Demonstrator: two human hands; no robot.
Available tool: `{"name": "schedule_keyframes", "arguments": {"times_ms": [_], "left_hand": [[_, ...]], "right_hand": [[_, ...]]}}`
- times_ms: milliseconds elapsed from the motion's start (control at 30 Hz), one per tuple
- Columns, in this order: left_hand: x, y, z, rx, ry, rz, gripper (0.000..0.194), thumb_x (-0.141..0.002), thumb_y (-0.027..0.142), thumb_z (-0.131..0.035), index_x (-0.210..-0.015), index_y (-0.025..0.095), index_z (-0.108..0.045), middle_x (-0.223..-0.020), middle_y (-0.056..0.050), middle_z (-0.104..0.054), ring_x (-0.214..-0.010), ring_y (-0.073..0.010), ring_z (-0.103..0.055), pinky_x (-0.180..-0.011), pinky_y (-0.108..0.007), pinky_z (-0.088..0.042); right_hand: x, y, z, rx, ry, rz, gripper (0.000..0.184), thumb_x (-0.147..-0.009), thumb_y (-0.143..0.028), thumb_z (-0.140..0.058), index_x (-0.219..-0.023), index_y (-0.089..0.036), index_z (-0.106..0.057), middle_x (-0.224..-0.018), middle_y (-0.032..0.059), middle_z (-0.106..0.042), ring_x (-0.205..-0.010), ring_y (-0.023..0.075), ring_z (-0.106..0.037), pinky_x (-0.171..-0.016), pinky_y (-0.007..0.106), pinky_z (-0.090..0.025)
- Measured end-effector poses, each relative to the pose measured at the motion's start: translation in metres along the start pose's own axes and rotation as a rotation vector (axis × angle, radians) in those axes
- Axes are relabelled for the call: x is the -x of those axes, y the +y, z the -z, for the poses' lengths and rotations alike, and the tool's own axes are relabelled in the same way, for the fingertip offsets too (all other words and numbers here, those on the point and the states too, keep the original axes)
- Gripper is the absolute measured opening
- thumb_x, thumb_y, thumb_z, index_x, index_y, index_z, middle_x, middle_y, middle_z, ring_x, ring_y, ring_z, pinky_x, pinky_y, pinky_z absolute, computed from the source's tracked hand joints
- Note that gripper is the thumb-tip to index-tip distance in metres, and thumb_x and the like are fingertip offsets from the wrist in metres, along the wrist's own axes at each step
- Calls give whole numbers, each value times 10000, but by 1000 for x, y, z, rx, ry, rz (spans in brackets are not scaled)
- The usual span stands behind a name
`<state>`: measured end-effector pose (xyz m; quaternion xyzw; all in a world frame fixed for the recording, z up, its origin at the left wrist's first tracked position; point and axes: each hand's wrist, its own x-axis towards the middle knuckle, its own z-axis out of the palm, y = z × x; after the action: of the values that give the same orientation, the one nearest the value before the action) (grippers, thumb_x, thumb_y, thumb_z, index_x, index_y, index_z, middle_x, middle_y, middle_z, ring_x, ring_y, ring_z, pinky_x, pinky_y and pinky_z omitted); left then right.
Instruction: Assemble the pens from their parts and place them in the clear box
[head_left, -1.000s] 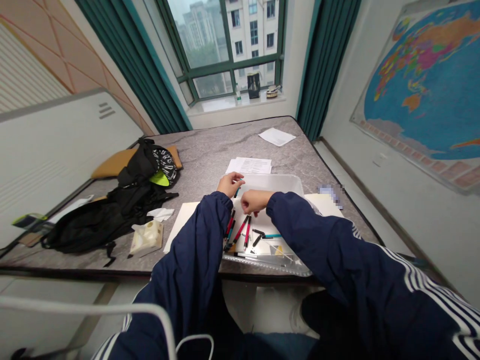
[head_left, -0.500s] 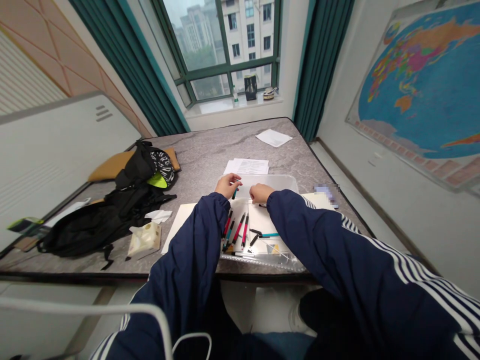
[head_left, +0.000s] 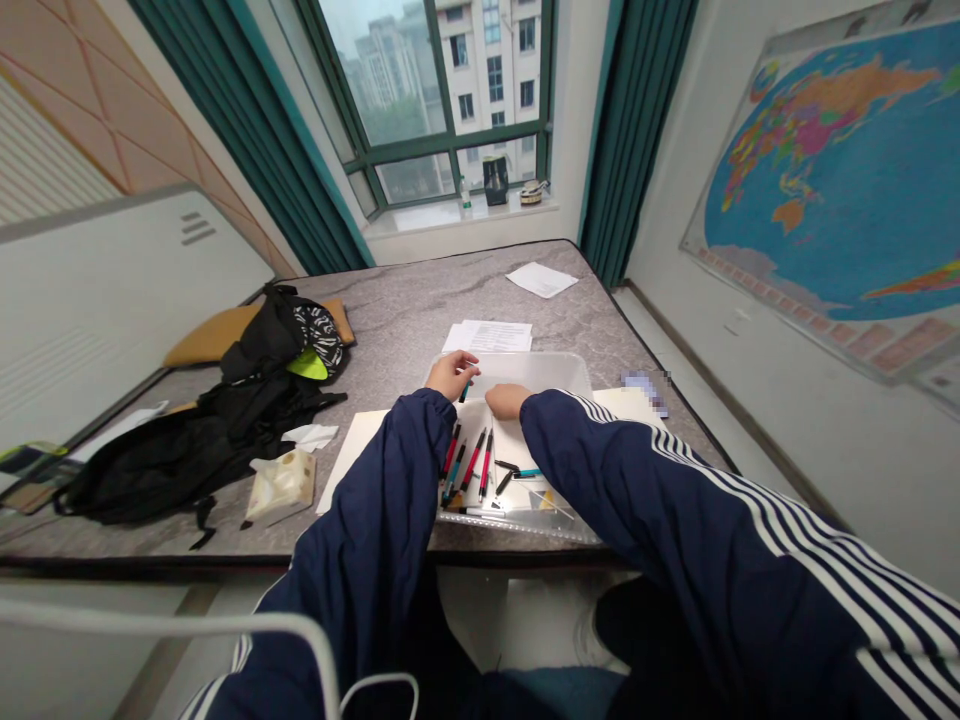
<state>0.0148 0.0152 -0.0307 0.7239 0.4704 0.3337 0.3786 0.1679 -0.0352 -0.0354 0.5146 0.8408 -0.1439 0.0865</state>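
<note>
The left grip [head_left: 448, 377] holds a teal pen [head_left: 464, 390] (red pens [head_left: 486, 464] nearby).

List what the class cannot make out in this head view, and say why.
All in the head view:
Right hand: fingertips and anything they hold, hidden behind the hand itself.
Left hand: part of its teal pen, hidden within its grip.
Plastic bin: part of its right side, behind the right sleeve.
Printed papers: wording too small to read.
World map: cut off by the right edge.
</note>
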Motion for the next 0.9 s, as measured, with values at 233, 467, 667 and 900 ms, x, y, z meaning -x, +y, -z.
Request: {"name": "schedule_keyframes", "arguments": {"times_ms": [233,467,667,900], "left_hand": [[0,0,4,-83,92,-68,162,-764,209,-608,-910,175,-671,-773,-9,-666,-575,-103,-603,-602,-238,-499],[-1,1,3,62,70,-17,323,-696,325,-735,-957,155,-648,-787,-31,-691,-617,-131,-650,-603,-252,-520],[4,11,1,215,19,22,362,-616,367,-799,-845,148,-626,-736,-42,-712,-684,-167,-682,-624,-264,-528],[6,16,0,310,-19,44,419,-635,316,-772,-931,184,-507,-742,-16,-726,-695,-174,-702,-583,-239,-513]], "right_hand": [[3,5,26,-466,359,47,188,-934,-238,-515,-981,-125,-658,-880,54,-711,-673,103,-662,-719,195,-463],[-1,12,31,-931,603,25,113,-940,-245,-516,-976,-140,-540,-834,18,-642,-482,60,-587,-492,175,-448],[-12,12,29,-1225,656,75,81,-891,-205,-583,-859,-160,-523,-667,-35,-571,-402,56,-507,-375,162,-376],[-18,15,22,-1226,674,130,93,-854,-236,-615,-849,-155,-569,-665,-29,-584,-450,63,-487,-439,181,-401]]}}
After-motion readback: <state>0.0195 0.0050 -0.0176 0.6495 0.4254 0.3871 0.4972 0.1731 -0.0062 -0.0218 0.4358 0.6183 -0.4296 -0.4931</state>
